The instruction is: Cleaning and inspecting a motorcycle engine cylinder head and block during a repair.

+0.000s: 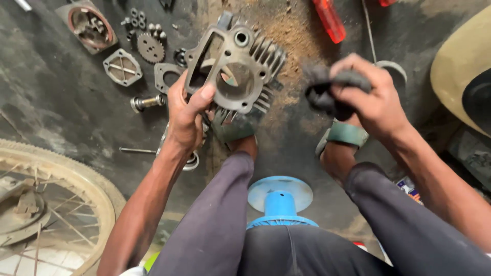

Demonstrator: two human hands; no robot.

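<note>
Dark, oily workshop floor w/ rusty-brown grit near top centre, seen from above btwn the person's knees. Left hand is clamped on a finned grey engine cylinder, thumb over its lower-left edge, holding it tilted above the floor, bore facing the camera. Right hand is clenched round a dark rag, just right of the cylinder, not touching it. Both feet in green sandals sit below the hands. Upper left on the floor: small gear, square cover plate, gasket, bolts, round housing. Red-handled tool lies at top. Spoked wheel lower left; blue stool under the person.
</note>
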